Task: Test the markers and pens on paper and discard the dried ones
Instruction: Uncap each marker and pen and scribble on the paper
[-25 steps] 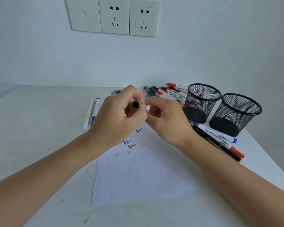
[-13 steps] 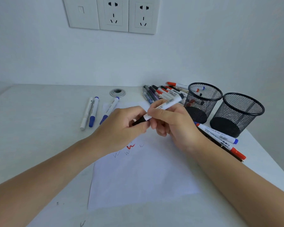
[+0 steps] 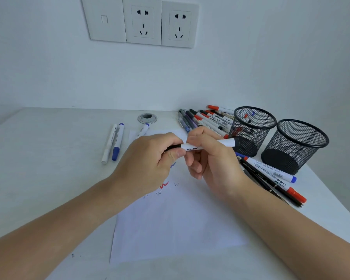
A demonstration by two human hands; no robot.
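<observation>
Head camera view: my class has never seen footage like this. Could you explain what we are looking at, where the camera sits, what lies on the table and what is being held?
There is no machine: these are a person's two bare hands, filmed by one wide-angle camera worn on the head, looking forward and down. The left hand and right hand both grip one white marker with black ends, held level above a white sheet of paper bearing small red, blue and grey test squiggles. The paper lies on a white table. To its left lie three slim white markers. At the back right sits a heap of loose markers and pens. More markers lie before two black wire-mesh cups: the farther cup holds a few red, blue and black pieces, beside the nearer cup.
</observation>
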